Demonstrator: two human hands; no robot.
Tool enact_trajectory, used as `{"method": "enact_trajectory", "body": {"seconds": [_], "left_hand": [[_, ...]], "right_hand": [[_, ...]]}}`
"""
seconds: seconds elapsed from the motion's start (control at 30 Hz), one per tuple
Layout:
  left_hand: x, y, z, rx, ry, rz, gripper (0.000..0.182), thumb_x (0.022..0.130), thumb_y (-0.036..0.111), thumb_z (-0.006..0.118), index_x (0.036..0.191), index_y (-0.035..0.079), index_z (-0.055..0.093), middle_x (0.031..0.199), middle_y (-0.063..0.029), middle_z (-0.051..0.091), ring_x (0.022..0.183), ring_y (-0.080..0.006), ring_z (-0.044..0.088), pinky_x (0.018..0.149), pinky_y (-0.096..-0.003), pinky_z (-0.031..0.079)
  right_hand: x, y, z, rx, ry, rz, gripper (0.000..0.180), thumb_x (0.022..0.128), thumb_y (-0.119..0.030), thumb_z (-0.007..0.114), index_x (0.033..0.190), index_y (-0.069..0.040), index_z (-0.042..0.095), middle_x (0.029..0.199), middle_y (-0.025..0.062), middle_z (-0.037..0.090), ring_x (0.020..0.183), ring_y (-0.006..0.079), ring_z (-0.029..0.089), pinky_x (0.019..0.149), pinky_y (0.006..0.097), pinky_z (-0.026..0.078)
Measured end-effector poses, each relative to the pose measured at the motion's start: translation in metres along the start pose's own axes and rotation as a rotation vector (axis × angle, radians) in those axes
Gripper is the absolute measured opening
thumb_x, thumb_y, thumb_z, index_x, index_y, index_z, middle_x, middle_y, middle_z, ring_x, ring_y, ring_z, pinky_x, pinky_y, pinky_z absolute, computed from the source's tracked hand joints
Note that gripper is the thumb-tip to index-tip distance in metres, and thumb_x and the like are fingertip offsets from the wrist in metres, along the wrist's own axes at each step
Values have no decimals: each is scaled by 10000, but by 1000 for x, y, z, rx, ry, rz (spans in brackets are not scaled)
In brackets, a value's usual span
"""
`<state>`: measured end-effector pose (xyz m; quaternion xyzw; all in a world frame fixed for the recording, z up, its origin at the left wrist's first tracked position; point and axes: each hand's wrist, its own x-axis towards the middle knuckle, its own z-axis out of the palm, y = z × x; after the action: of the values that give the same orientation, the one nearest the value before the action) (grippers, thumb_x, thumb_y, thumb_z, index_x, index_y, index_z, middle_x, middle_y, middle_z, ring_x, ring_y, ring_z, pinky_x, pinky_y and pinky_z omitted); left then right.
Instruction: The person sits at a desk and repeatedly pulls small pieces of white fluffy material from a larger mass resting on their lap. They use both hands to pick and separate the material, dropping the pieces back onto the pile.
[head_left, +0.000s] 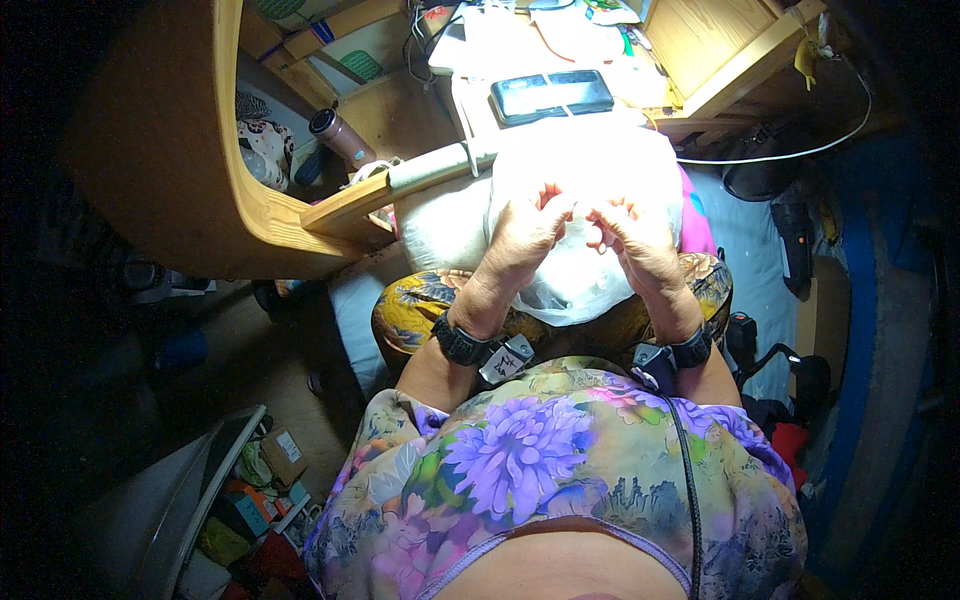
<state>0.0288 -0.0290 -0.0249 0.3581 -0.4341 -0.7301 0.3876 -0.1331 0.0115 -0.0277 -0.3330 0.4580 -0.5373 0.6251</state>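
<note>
My left hand (531, 225) is raised over a white plastic bag (577, 285) on my lap, thumb and index finger pinched together. Facing it, a short gap away, my right hand (634, 236) has its thumb and fingers bent towards one another. Strong glare washes out the fingertips, so anything small between them cannot be made out. The bag is brightly lit and mostly overexposed, with its crumpled lower edge resting against my patterned trousers. A black wristband with a small device is on each wrist.
Beyond the bag, a dark glossy case (551, 96) lies on a cluttered, glaring surface. A curved wooden rail (360, 202) and a pinkish-brown bottle (341, 137) are at the left. A white cable (780, 156) runs to the right, above a pale blue sheet (750, 232).
</note>
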Motion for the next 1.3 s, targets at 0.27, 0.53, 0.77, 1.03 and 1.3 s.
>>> {"method": "enact_trajectory", "body": {"seconds": [0.27,0.53,0.77,1.03,1.3], "left_hand": [[-1,2,1,-3,13,-6,192,872,193,612,957,37,539,656,65,462,509,6,364,450,-134,282],[-2,4,2,12,1,7,183,872,206,614,939,50,547,669,65,474,524,5,378,462,-129,295],[-2,4,2,-10,-2,0,210,870,221,624,977,51,563,677,66,485,534,7,386,477,-126,308],[-1,0,2,-59,-73,-98,229,899,234,583,1033,48,573,696,60,505,534,-2,394,476,-139,306],[-2,-3,-2,-283,-70,-15,323,931,279,519,1085,-3,556,827,-28,559,633,-65,470,547,-185,373]], "right_hand": [[0,0,-4,9,14,34,223,898,-198,582,974,11,561,798,66,590,603,132,581,517,218,462],[4,-6,5,-287,93,-141,249,913,-182,550,1017,43,575,841,81,626,776,133,607,688,240,484],[4,-13,4,-468,109,-156,245,899,-147,565,1081,15,583,944,73,632,816,109,583,750,235,458],[1,-7,6,-343,55,-92,224,890,-177,590,1019,7,588,772,22,601,676,80,539,621,206,417],[1,7,-4,78,8,-105,183,947,-157,469,863,-17,550,672,20,524,550,73,457,475,219,382]]}}
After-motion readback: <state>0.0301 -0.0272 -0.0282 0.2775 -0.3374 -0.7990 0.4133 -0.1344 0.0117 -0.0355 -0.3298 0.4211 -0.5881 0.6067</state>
